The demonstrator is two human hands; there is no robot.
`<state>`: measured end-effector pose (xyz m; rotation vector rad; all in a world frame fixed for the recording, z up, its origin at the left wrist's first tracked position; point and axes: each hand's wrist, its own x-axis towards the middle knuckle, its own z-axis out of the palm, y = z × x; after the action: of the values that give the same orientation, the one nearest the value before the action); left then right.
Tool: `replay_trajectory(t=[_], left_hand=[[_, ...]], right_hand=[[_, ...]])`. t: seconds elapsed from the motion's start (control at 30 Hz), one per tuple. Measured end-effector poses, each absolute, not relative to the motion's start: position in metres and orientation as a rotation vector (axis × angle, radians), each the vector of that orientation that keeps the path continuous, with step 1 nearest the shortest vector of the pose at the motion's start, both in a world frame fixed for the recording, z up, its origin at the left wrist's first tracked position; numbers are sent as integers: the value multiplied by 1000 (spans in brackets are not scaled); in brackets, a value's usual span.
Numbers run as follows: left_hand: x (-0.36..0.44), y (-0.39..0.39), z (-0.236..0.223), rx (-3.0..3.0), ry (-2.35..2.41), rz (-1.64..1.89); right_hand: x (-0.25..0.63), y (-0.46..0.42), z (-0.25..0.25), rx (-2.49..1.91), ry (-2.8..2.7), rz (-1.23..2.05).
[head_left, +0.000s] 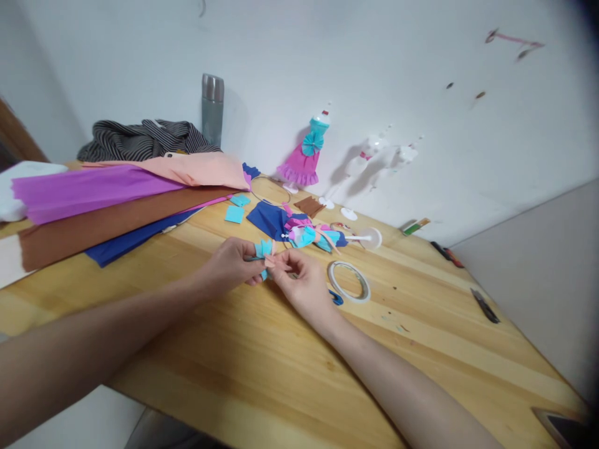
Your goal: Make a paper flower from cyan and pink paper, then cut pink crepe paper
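Above the front of the table, my left hand pinches a small gathered piece of turquoise crepe paper. My right hand meets it and has its fingers closed on a narrow peach paper strip, which lies against the turquoise piece. The fingers partly hide both papers. Just beyond my hands, a small dress-form mannequin in turquoise and pink paper lies on its side, its round white base to the right. A roll of tape and blue-handled scissors, mostly hidden, are beside my right hand.
Crepe paper sheets in purple, brown and peach cover the left side. Turquoise squares lie nearby. A dressed mannequin, two bare white mannequins and a grey bottle stand by the wall. A cutter lies right.
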<state>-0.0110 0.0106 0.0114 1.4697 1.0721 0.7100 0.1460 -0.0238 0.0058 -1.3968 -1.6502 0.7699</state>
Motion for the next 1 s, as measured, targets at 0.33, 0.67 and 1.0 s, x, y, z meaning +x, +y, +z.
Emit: replay_trajectory(t=[0.33,0.67,1.0], left_hand=[[-13,9,8,1746,1134,711],[-14,12,10,1733,1087,631],[-13,14,13,1318,1000,660]], right_hand=[[149,-26,9,-1357,-1803,618],[148,-20,6,-1288,-1460,1239],[146,-20,2,-1200,-1367,1242]])
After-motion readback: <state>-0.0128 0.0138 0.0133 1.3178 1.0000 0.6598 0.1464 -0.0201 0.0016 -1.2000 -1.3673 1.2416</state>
